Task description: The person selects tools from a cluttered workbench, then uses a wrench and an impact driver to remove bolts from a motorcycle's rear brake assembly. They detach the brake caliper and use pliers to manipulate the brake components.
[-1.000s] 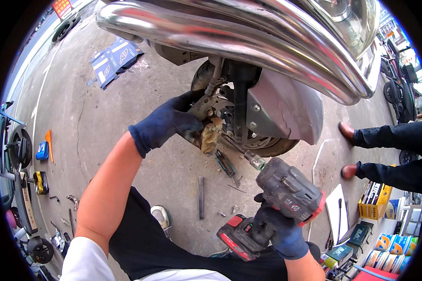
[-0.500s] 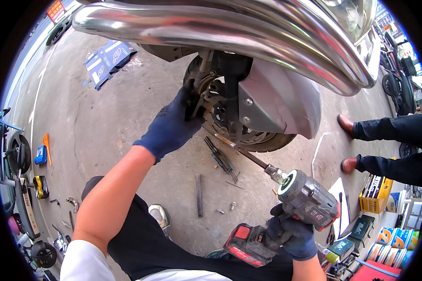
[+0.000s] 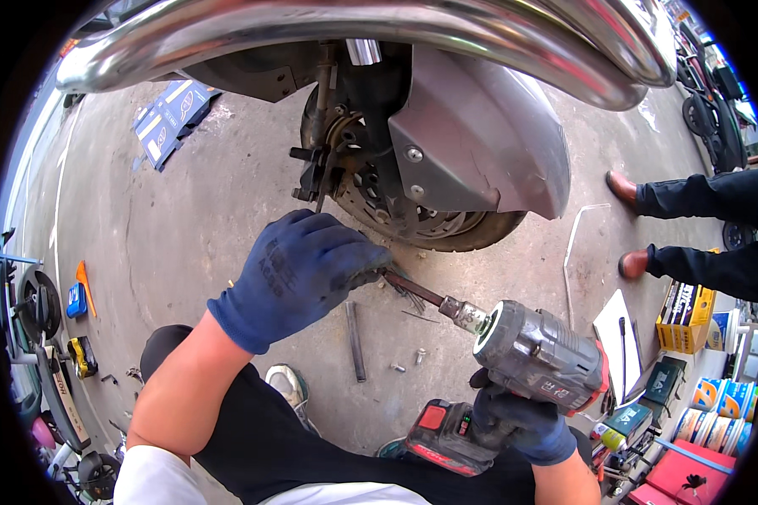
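Note:
My right hand (image 3: 522,427), in a dark glove, grips the handle of a black and red cordless impact wrench (image 3: 541,358). From its chuck a long dark extension bar (image 3: 419,291) points left and slightly upward. In a blue glove, my left hand (image 3: 295,273) has its fingers closed round the bar's far end, hiding the tip. Just beyond that hand is a scooter's front wheel (image 3: 480,237) with a brake disc. A dark bracket (image 3: 312,172) hangs by the fork on its left. The grey fender (image 3: 484,143) covers the wheel's top.
Thick chrome bars (image 3: 312,32) cross overhead. A metal tube (image 3: 355,341) and small bolts (image 3: 398,367) lie on the ground. Flattened blue cardboard (image 3: 170,122) is at the far left. A person's brown shoes (image 3: 634,264) stand at the right, near a yellow box (image 3: 684,320).
My left hand has come away from the bracket by the fork, down to the extension bar's end. The wrench has shifted slightly left. The view has tilted, and the wheel sits higher.

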Available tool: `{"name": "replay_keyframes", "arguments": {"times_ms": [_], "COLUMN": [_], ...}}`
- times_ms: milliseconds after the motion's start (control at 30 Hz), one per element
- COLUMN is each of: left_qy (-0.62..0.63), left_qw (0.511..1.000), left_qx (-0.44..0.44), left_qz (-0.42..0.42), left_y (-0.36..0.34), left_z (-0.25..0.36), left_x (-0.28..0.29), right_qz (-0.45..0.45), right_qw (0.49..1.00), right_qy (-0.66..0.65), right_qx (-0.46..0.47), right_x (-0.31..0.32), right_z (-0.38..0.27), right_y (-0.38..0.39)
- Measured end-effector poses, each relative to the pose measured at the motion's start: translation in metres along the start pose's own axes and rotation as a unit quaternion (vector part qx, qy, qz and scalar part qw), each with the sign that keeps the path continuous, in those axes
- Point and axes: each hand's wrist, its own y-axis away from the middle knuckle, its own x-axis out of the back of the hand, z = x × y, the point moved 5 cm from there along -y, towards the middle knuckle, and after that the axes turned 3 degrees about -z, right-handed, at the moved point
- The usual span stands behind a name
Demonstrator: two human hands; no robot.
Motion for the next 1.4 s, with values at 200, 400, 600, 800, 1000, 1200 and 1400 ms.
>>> {"name": "replay_keyframes", "arguments": {"times_ms": [200, 400, 600, 800, 1000, 1200, 1400], "left_qy": [-0.010, 0.151, 0.109, 0.122, 0.216, 0.172, 0.176], "left_qw": [0.999, 0.981, 0.981, 0.954, 0.935, 0.947, 0.941], "left_qx": [-0.016, 0.117, 0.122, 0.138, 0.088, 0.066, 0.086], "left_qz": [0.031, -0.014, -0.108, -0.235, -0.266, -0.262, -0.276], "left_y": [-0.002, -0.002, 0.010, 0.034, 0.020, 0.026, 0.024], "left_z": [0.004, 0.002, 0.005, 0.007, 0.047, 0.054, 0.048], "left_x": [0.001, -0.009, -0.052, -0.134, -0.155, -0.151, -0.153], "right_qz": [-0.003, 0.035, 0.028, 0.032, 0.209, 0.195, -0.041], "right_qw": [0.999, 0.999, 0.997, 0.978, 0.867, 0.673, 0.587], "right_qy": [-0.021, -0.026, 0.066, 0.201, 0.452, 0.650, 0.783], "right_qx": [-0.025, 0.001, -0.003, 0.036, -0.024, 0.295, 0.201], "right_x": [0.009, 0.011, 0.065, 0.128, 0.228, 0.053, 0.008], "right_z": [0.006, 0.006, 0.021, 0.090, 0.091, -0.037, 0.042], "right_y": [-0.001, 0.002, -0.040, -0.082, -0.051, -0.045, -0.076]}}
